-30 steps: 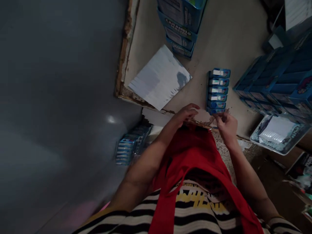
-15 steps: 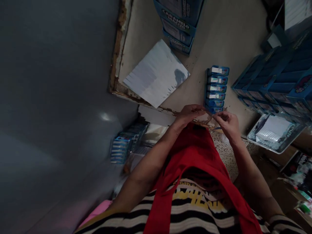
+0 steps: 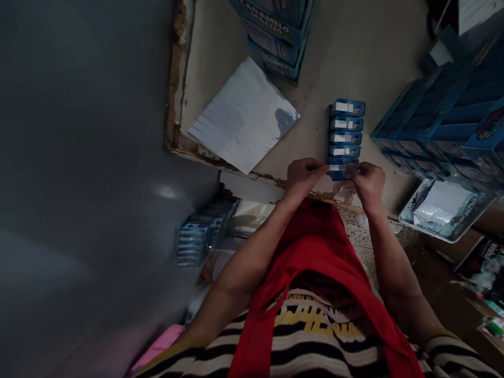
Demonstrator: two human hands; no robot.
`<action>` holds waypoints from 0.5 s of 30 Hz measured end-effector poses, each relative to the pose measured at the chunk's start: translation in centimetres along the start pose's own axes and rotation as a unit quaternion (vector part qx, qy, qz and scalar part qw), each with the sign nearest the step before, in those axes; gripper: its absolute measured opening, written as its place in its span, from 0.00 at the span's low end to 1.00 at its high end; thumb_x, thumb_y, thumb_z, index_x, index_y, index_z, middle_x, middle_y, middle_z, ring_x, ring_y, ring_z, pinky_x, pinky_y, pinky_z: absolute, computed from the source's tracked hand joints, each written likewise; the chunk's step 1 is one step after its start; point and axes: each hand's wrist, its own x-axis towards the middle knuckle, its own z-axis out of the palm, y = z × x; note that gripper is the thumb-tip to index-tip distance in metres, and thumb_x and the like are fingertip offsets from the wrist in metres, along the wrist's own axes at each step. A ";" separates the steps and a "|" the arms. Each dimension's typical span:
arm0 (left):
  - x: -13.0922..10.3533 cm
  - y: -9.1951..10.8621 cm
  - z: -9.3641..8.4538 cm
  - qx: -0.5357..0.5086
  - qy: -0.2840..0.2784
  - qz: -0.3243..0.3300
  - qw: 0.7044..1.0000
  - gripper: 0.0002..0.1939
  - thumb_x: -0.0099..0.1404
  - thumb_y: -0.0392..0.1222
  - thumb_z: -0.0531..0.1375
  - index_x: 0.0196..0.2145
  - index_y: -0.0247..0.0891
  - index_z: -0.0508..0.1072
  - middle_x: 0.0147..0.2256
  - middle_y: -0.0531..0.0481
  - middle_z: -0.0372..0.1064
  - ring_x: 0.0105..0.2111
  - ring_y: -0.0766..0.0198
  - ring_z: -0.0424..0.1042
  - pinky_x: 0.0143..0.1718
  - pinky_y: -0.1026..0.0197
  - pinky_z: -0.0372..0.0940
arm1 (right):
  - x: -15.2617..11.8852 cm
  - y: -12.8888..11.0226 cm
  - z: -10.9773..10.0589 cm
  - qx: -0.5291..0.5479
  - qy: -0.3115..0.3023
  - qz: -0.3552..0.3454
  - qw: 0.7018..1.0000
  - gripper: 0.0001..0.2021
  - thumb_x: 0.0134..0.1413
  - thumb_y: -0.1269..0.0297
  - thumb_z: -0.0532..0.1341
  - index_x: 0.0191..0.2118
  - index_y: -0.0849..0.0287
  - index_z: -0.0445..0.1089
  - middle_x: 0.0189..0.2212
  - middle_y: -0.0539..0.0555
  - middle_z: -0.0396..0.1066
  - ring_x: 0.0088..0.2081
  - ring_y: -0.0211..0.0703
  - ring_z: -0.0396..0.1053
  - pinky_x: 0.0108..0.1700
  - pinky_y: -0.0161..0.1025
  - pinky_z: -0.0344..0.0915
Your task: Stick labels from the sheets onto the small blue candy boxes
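My left hand point(image 3: 305, 177) pinches the left end of a small, pale sticker strip point(image 3: 337, 168). Its other end is between the fingers of my right hand point(image 3: 368, 178). The strip is stretched level across the near end of a row of blue boxes point(image 3: 345, 124), which stand in a shallow blue tray. Several of these boxes carry a whitish strip on top; the nearest ones are partly covered by my hands. Whether the strip touches a box, I cannot tell. To the left lies a stack of white sheets point(image 3: 246, 118), turned cornerwise on the table.
A tall stack of blue cartons point(image 3: 275, 31) stands at the back. More blue cartons point(image 3: 441, 121) are piled at the right, beside a clear plastic tray point(image 3: 452, 231). The table's chipped edge point(image 3: 252, 176) runs near my body. Below left are more blue boxes point(image 3: 193, 244).
My hands have moved slightly up and apart over the row's near end. The strip is now held straight between them, where before both hands were lower, at the table edge.
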 end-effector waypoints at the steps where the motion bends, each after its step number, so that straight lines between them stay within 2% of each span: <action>1: 0.4 0.2 0.1 0.010 0.006 0.002 1.000 0.12 0.60 0.49 0.69 0.34 0.37 0.84 0.32 0.49 0.80 0.38 0.57 0.77 0.39 0.60 0.66 | 0.4 -0.2 0.1 -0.008 0.002 0.003 1.000 0.15 0.59 0.53 0.66 0.40 0.57 0.86 0.33 0.58 0.84 0.36 0.51 0.78 0.35 0.40 0.61; 8: 1.9 -0.5 0.5 0.030 0.014 -0.010 0.999 0.10 0.60 0.47 0.70 0.33 0.37 0.85 0.30 0.50 0.80 0.36 0.58 0.77 0.38 0.60 0.65 | 1.1 -0.9 0.7 -0.073 -0.008 0.007 0.997 0.13 0.61 0.55 0.65 0.42 0.54 0.86 0.39 0.61 0.85 0.42 0.57 0.80 0.40 0.42 0.64; 15: 2.3 -1.1 0.6 0.025 0.012 -0.009 1.000 0.11 0.60 0.48 0.70 0.34 0.38 0.85 0.31 0.50 0.80 0.36 0.58 0.77 0.40 0.60 0.66 | 1.2 -0.9 1.1 -0.093 -0.010 0.000 0.996 0.13 0.62 0.55 0.64 0.41 0.55 0.85 0.39 0.62 0.85 0.42 0.58 0.80 0.41 0.43 0.65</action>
